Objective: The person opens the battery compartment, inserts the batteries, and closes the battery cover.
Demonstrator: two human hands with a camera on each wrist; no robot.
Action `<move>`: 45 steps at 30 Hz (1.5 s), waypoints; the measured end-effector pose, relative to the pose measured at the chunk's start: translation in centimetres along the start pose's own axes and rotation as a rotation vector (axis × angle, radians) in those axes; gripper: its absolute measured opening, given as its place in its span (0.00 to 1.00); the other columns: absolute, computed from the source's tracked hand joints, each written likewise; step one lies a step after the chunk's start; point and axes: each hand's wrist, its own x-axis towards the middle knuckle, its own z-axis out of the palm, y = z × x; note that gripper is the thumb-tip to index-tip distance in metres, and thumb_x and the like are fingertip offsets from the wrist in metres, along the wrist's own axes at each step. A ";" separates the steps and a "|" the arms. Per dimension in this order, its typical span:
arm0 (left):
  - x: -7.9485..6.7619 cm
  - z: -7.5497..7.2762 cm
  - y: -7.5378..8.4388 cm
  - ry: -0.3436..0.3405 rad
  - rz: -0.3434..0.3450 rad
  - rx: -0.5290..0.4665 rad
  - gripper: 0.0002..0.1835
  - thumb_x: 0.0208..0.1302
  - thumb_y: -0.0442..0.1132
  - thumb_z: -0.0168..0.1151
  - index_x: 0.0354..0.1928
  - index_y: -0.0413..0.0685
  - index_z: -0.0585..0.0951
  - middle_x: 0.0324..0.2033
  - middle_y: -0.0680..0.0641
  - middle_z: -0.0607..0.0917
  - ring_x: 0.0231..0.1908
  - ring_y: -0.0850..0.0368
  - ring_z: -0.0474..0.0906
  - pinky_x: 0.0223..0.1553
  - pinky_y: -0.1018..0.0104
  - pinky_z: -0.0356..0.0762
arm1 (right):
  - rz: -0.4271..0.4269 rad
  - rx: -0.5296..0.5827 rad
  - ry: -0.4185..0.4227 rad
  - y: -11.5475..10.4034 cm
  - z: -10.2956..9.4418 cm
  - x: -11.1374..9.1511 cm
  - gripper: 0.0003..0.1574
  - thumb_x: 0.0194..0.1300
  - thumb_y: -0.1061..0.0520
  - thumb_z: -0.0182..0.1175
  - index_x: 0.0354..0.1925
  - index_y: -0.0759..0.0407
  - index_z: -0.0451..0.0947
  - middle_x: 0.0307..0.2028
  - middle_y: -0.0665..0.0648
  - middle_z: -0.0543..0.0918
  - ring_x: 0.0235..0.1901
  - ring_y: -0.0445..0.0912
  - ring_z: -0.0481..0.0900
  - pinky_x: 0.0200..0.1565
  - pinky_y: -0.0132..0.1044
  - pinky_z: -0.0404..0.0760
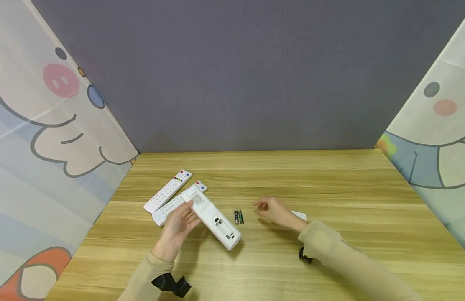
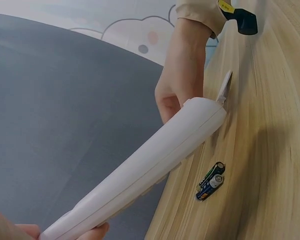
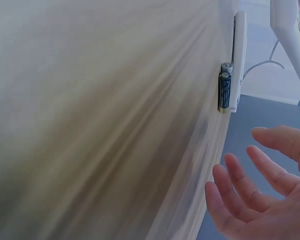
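Note:
My left hand [image 1: 176,230] grips a white remote control [image 1: 208,213] by one end, its back turned up. The battery compartment [image 1: 223,228] lies uncovered, with springs and contacts showing and no battery inside. Two small batteries [image 1: 238,216] lie side by side on the table, just beyond the held remote; the left wrist view shows the batteries [image 2: 210,181] below the remote [image 2: 140,165]. To their right hovers my right hand [image 1: 274,212], holding nothing. In the right wrist view the right hand's [image 3: 262,200] fingers are loosely bent and apart from the batteries [image 3: 224,86].
Two more white remotes lie button side up at the left, one remote [image 1: 168,191] behind the other remote [image 1: 172,209], which the held one partly covers. A white piece [image 1: 299,215] lies partly behind my right wrist. A grey panel [image 1: 247,75] rises at the wooden table's [image 1: 330,179] back edge.

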 end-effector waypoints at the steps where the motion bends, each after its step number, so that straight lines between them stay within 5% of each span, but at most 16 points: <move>1: 0.0 0.0 0.0 0.000 0.000 0.001 0.07 0.64 0.35 0.47 0.43 0.42 0.66 0.32 0.52 0.78 0.37 0.56 0.76 0.43 0.63 0.76 | 0.000 0.001 0.000 -0.1 0.2 0.2 0.15 0.54 0.65 0.57 0.42 0.67 0.76 0.30 0.55 0.80 0.29 0.43 0.74 0.32 0.30 0.75; 13: 0.0 -0.1 0.0 -0.005 -0.010 0.008 0.11 0.65 0.35 0.46 0.47 0.40 0.64 0.33 0.52 0.79 0.38 0.56 0.76 0.46 0.62 0.75 | 0.047 0.057 -0.035 -1.1 2.0 1.6 0.16 0.51 0.68 0.58 0.41 0.69 0.75 0.29 0.55 0.78 0.31 0.45 0.75 0.33 0.30 0.77; 30: 0.0 -0.1 -0.2 -0.015 0.015 0.024 0.11 0.65 0.36 0.46 0.47 0.40 0.66 0.34 0.51 0.78 0.38 0.55 0.76 0.43 0.64 0.76 | 0.121 0.029 -0.051 -1.7 3.5 2.9 0.17 0.49 0.64 0.62 0.41 0.68 0.76 0.22 0.52 0.75 0.21 0.40 0.69 0.21 0.27 0.70; 45: -0.1 -0.1 -0.2 -0.017 0.000 0.034 0.12 0.65 0.36 0.46 0.48 0.40 0.63 0.34 0.52 0.79 0.39 0.55 0.75 0.48 0.60 0.74 | 0.194 -0.062 -0.039 -2.6 4.1 3.7 0.16 0.45 0.61 0.66 0.36 0.67 0.78 0.33 0.58 0.81 0.26 0.43 0.73 0.28 0.31 0.74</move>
